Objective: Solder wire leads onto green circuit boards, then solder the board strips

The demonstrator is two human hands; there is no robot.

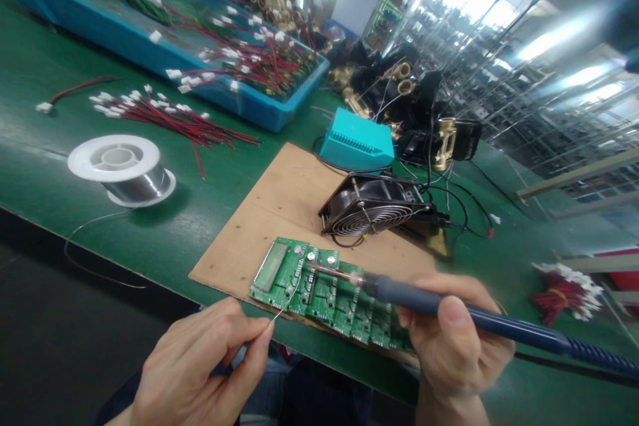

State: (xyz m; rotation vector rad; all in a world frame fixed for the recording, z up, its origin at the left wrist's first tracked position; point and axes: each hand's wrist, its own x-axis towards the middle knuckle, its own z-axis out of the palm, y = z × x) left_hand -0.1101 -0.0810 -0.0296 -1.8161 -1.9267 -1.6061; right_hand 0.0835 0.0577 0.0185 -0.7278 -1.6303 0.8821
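Note:
My left hand (210, 359) pinches a thin solder wire (288, 305) between thumb and forefinger. The wire's far end reaches up over a green circuit board (287, 273) with a small display. In my right hand (456, 339) is a soldering iron (407, 294), its tip pointing left over the same boards, close to the wire's end. Whether tip and wire touch, I cannot tell. Several such boards (344, 303) overlap in a row along the near edge of a brown wooden board (239, 233). My right hand hides the row's right end.
A solder spool (120, 163) stands at left. Red wire leads (170, 120) lie behind it, near a blue tray (269, 113) of more leads. A fan (372, 206) and a turquoise box (357, 140) sit beyond the boards. Brass fittings (444, 140) and cables crowd the back; bundled leads (566, 293) lie right.

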